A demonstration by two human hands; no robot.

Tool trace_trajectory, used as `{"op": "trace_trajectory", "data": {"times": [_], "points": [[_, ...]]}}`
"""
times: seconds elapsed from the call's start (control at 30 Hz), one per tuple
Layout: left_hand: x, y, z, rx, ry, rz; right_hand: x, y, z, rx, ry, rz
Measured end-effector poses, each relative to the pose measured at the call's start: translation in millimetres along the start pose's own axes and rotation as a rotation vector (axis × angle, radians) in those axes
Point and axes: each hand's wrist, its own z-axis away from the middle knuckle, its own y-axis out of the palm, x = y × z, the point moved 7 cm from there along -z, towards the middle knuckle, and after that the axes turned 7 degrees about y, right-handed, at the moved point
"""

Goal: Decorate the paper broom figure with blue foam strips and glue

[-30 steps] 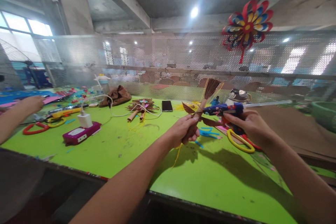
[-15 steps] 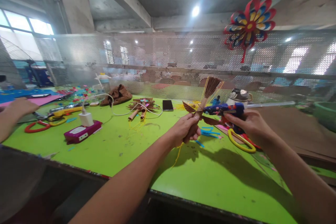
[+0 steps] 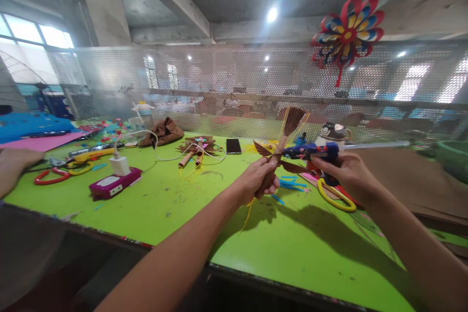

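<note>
My left hand (image 3: 256, 181) is closed round the stem of a brown paper flower (image 3: 288, 126), which stands tilted above the green table (image 3: 164, 204) with brown leaves at its middle and a fringed head on top. My right hand (image 3: 347, 173) grips a blue glue gun (image 3: 310, 151), its nozzle pointing left and touching the stem just below the leaves. A clear glue stick (image 3: 376, 145) juts out of the gun's back to the right.
Yellow-handled scissors (image 3: 334, 195) lie under my right hand. Finished brown flowers (image 3: 195, 148), a phone (image 3: 233, 146) and a purple box with a charger (image 3: 115, 183) lie further left. Another person's hand (image 3: 14, 161) rests at far left. A perforated screen with a colourful pinwheel (image 3: 347, 29) backs the table.
My two hands hold almost still with flower and glue gun. The other person's hand at far left has drawn back toward the left edge.
</note>
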Motion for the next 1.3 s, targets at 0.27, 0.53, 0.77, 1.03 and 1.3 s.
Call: {"op": "trace_trajectory", "data": {"times": [0.27, 0.53, 0.77, 1.03, 1.3], "points": [[-1, -7.1, -2, -0.036, 0.044, 0.04, 8, -9, 2, -0.014, 0.02, -0.087], [0, -22.9, -5, -0.206, 0.054, 0.105, 0, -16, 0, -0.194, -0.033, -0.199], [-20, -75.4, 1, -0.669, 0.161, 0.133, 11, 2, 0, -0.197, -0.168, -0.001], [-27, -88.3, 8, -0.782, 0.228, 0.183, -3, 44, -22, -0.153, -0.479, 0.787], [-20, -72.7, 2, -0.644, 0.193, 0.144, -43, 40, -31, -0.043, -0.518, 1.065]]}}
